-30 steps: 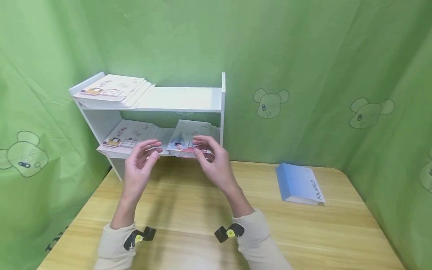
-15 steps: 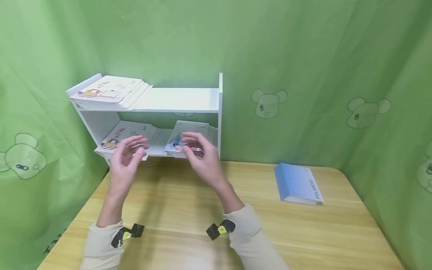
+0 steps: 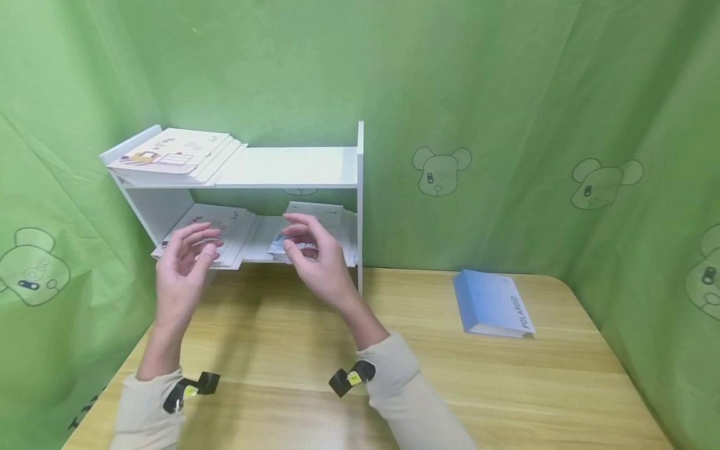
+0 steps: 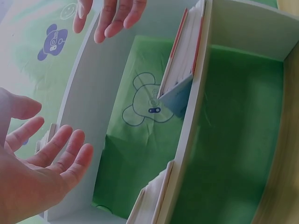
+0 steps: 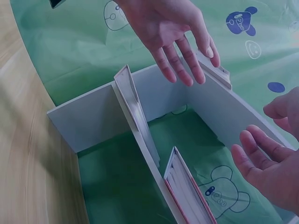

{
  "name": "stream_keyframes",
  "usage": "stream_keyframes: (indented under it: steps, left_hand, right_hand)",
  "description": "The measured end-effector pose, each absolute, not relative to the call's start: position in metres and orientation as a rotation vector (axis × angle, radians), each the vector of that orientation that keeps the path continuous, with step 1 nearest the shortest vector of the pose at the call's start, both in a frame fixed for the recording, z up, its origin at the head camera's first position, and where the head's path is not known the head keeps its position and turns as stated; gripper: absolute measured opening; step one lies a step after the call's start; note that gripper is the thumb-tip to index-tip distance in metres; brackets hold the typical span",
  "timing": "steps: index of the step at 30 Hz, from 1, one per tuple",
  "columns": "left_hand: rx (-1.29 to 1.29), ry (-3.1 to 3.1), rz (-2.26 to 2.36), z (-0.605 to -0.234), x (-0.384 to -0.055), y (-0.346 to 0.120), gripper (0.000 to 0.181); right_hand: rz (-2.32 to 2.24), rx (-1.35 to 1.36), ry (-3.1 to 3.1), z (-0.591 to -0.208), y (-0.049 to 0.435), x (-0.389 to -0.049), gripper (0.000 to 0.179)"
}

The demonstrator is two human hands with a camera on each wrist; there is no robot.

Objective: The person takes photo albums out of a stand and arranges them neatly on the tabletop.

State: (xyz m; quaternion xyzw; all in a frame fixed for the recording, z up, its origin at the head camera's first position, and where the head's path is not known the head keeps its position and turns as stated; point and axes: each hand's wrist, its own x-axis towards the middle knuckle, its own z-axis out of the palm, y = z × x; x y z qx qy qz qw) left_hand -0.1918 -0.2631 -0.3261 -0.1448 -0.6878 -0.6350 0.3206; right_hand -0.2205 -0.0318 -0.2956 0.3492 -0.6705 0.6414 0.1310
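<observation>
In the head view, my left hand (image 3: 179, 278) hovers in front of the left books (image 3: 229, 220) on the lower shelf, its fingers loosely bent around nothing. My right hand (image 3: 319, 265) is held up before the right books (image 3: 322, 210) on that same shelf and hides part of their covers. Its fingers are relaxed too, with a gap between thumb and forefinger. The white two-tier bookshelf (image 3: 298, 167) carries more pale books (image 3: 194, 147) at the left of its top board. Both wrist views show the palms facing each other, holding nothing.
A blue book (image 3: 492, 300) marked POLAROID lies on the right part of the wooden table (image 3: 427, 387). Green curtains (image 3: 506, 81) printed with bear heads hang behind the table and at both sides. A black wrist camera (image 3: 191, 390) is strapped on each sleeve.
Both hands have moved left along the front of the bookshelf, uncovering the shelf's gap between the lower books. The head view has shifted slightly. The books stay in place.
</observation>
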Motion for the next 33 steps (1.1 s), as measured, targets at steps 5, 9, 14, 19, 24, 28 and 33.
stream_keyframes:
  steps: [5, 9, 14, 19, 24, 28, 33]
  left_hand:
    - [-0.35, -1.811, -1.678, -0.325, -0.194, -0.266, 0.038]
    - [-0.336, -1.778, -1.691, -0.322, -0.194, -0.269, 0.037]
    - [-0.324, -1.74, -1.699, -0.314, -0.194, -0.273, 0.035]
    - [-0.289, -1.736, -1.743, -0.307, -0.189, -0.284, 0.037]
    - [-0.288, -1.635, -1.763, -0.3, -0.183, -0.3, 0.036]
    - [-0.29, -1.608, -1.785, -0.295, -0.185, -0.303, 0.036]
    - [-0.255, -1.637, -1.776, -0.291, -0.19, -0.304, 0.036]
  right_hand:
    - [1.844, 1.012, -1.958, -0.293, -0.032, -0.22, 0.037]
    - [1.867, 1.008, -1.957, -0.291, -0.032, -0.219, 0.036]
    - [1.896, 1.005, -1.965, -0.286, -0.034, -0.219, 0.036]
    - [1.893, 0.984, -1.967, -0.281, -0.043, -0.218, 0.035]
    - [1.88, 1.018, -1.969, -0.278, -0.057, -0.216, 0.034]
    - [1.872, 1.013, -1.961, -0.287, -0.063, -0.225, 0.034]
    - [1.863, 1.003, -1.973, -0.297, -0.07, -0.24, 0.035]
